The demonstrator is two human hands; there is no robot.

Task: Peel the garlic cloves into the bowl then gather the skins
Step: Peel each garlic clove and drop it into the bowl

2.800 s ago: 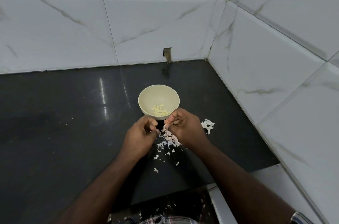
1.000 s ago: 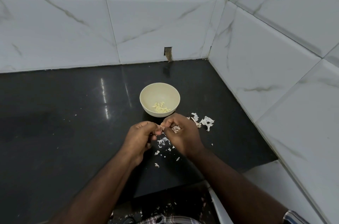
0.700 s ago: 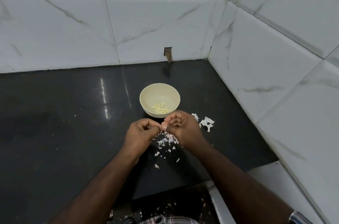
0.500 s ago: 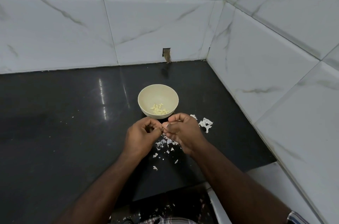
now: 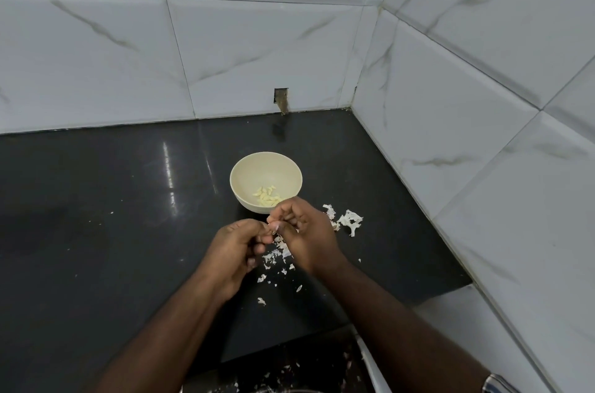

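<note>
A cream bowl [image 5: 248,167] stands on the black counter with several peeled garlic cloves [image 5: 266,195] in its bottom. Just in front of it, my left hand [image 5: 231,251] and my right hand [image 5: 304,231] meet fingertip to fingertip, pinching a small garlic clove [image 5: 274,226] between them; most of the clove is hidden by the fingers. Small white skins [image 5: 277,259] lie scattered on the counter under my hands. A larger clump of skins [image 5: 349,220] sits to the right of my right hand.
The black counter [image 5: 112,215] ends in white marble-tiled walls at the back and right, forming a corner. A small notch in the tile [image 5: 281,99] shows behind the bowl. More skin flakes [image 5: 283,376] lie below the counter's front edge.
Both hands have stayed together in front of the bowl, shifting only slightly as the fingers work at the clove. The bowl and skin piles have not moved.
</note>
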